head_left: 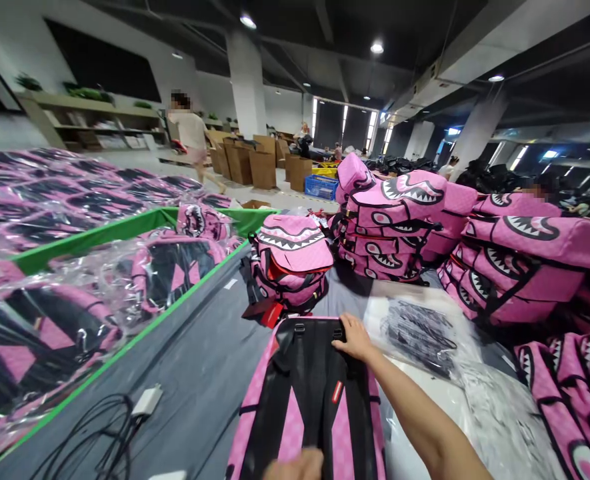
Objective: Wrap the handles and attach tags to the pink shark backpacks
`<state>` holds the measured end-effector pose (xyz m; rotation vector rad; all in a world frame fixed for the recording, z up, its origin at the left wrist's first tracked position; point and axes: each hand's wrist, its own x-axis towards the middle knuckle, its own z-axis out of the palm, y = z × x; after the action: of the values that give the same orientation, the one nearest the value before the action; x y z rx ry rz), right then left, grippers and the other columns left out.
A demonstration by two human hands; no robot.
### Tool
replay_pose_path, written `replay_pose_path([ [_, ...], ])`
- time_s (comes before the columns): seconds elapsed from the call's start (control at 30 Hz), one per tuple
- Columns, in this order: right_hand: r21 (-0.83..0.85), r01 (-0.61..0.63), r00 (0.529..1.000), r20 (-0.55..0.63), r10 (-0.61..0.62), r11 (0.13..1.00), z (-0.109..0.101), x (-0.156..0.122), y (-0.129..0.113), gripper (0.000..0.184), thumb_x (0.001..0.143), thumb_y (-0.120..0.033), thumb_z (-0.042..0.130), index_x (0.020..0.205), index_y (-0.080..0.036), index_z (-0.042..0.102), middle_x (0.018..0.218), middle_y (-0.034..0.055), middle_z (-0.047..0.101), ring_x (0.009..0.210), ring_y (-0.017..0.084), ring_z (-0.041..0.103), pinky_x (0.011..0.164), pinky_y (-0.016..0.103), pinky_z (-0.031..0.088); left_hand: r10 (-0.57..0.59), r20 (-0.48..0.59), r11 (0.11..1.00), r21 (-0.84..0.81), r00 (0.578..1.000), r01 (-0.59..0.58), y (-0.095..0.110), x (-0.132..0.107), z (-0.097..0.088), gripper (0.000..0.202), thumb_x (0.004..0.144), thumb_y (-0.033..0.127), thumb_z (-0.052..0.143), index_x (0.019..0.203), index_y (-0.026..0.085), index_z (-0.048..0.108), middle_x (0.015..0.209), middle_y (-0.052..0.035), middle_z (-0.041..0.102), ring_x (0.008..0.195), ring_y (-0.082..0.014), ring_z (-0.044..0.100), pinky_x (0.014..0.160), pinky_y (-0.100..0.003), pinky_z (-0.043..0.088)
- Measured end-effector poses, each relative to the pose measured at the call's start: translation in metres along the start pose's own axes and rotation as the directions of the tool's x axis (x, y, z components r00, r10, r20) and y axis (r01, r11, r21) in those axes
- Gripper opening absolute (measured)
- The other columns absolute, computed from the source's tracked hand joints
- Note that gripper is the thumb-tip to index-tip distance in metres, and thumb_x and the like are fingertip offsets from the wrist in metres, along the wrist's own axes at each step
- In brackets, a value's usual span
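Note:
A pink and black backpack [319,393] lies on the grey-covered table directly before me, its black back panel and shoulder straps facing up. My right hand [355,339] grips its top right corner, thumb near a strap buckle and fingers over the edge. Low in the view, my left hand [295,465] is over the lower part of the backpack, smeared by motion and partly cut off, so its fingers cannot be made out. Just beyond stands another pink backpack [292,260] with a shark-mouth print and a red tag [269,313] beside it.
Stacked pink bags [395,213] rise behind and to the right. Clear plastic packaging [425,327] lies right of the backpack. At left, a green-edged bin [125,347] holds plastic-wrapped backpacks. Black cables [99,433] and a white adapter [147,400] lie near the front. A person [192,133] is farther back.

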<state>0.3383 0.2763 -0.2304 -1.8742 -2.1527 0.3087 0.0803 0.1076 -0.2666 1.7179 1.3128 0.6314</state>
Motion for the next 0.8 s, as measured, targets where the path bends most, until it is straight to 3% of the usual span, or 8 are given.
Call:
replay_pose_path([
  [0.1,0.014,0.021,0.998,-0.06,-0.02,1.0,0.024,-0.003,0.007,0.073,0.079,-0.033,0.07,0.147,-0.014,0.049,0.156,0.0206,0.045,0.148,0.037,0.036,0.124,0.057,0.021,0.078,-0.245,0.938,0.347,0.966,0.012,0.0,0.081,-0.046,0.047,0.101,0.049,0.037,0.132,0.024,0.063,0.137,-0.0078,0.067,0.127,-0.0248,0.062,0.109,-0.039,0.047],
  [0.17,0.026,0.036,0.993,-0.116,-0.033,0.999,0.037,-0.005,0.01,0.074,0.078,-0.031,0.067,0.147,-0.012,0.048,0.154,0.0201,0.047,0.147,0.036,0.037,0.126,0.056,0.02,0.073,-0.32,0.908,0.412,0.945,0.07,0.0,0.146,-0.066,0.06,0.096,0.049,0.044,0.139,0.009,0.055,0.149,-0.0216,0.054,0.142,-0.0353,0.048,0.114,-0.051,0.041],
  [0.2,0.033,0.046,0.989,-0.143,-0.041,0.998,0.042,-0.006,0.011,0.075,0.076,-0.03,0.066,0.146,-0.01,0.048,0.152,0.0203,0.049,0.146,0.035,0.039,0.126,0.056,0.022,0.059,-0.334,0.899,0.427,0.941,0.095,-0.001,0.176,-0.071,0.059,0.095,0.047,0.046,0.135,0.005,0.057,0.144,-0.026,0.058,0.137,-0.0383,0.053,0.109,-0.054,0.045],
  [0.3,0.049,0.091,0.974,-0.215,-0.079,0.995,0.051,-0.006,0.017,0.075,0.072,-0.026,0.065,0.143,-0.01,0.049,0.145,0.0203,0.055,0.141,0.034,0.047,0.124,0.057,0.028,0.14,-0.304,0.883,0.468,0.942,0.02,-0.006,0.229,-0.06,0.043,0.093,0.041,0.053,0.122,0.011,0.066,0.132,-0.0199,0.068,0.13,-0.0364,0.059,0.108,-0.054,0.046],
  [0.4,0.063,0.15,0.954,-0.271,-0.127,0.987,0.056,-0.011,0.022,0.072,0.072,-0.024,0.064,0.141,-0.012,0.05,0.141,0.0193,0.058,0.137,0.034,0.05,0.122,0.059,0.032,0.306,-0.268,0.847,0.515,0.914,-0.132,-0.014,0.225,-0.038,0.037,0.093,0.037,0.057,0.12,0.014,0.066,0.13,-0.015,0.069,0.131,-0.0331,0.058,0.117,-0.055,0.038],
  [0.57,0.084,0.269,0.92,-0.319,-0.23,0.96,0.062,-0.048,0.022,0.064,0.08,-0.018,0.057,0.143,-0.015,0.048,0.139,0.0164,0.059,0.136,0.029,0.052,0.117,0.054,0.042,0.523,-0.212,0.742,0.59,0.825,-0.319,-0.033,0.163,-0.029,0.04,0.096,0.029,0.054,0.132,0.014,0.057,0.126,-0.0146,0.067,0.123,-0.0289,0.06,0.11,-0.049,0.047],
  [0.7,0.036,0.321,0.877,-0.387,-0.284,0.946,0.069,-0.085,0.02,0.061,0.089,-0.011,0.048,0.15,-0.015,0.044,0.14,0.0171,0.058,0.138,0.028,0.051,0.113,0.054,0.047,0.617,-0.131,0.658,0.627,0.776,-0.417,-0.052,0.126,-0.027,0.042,0.098,0.03,0.052,0.138,0.019,0.054,0.128,-0.0125,0.066,0.124,-0.0279,0.06,0.112,-0.05,0.047],
  [0.8,0.015,0.313,0.898,-0.33,-0.291,0.95,0.075,-0.103,0.02,0.057,0.092,-0.012,0.048,0.149,-0.016,0.046,0.14,0.0172,0.059,0.138,0.028,0.052,0.112,0.054,0.049,0.635,-0.087,0.628,0.637,0.768,-0.447,-0.071,0.109,-0.018,0.043,0.1,0.03,0.049,0.14,0.016,0.054,0.132,-0.0146,0.065,0.126,-0.0293,0.059,0.112,-0.051,0.047],
])
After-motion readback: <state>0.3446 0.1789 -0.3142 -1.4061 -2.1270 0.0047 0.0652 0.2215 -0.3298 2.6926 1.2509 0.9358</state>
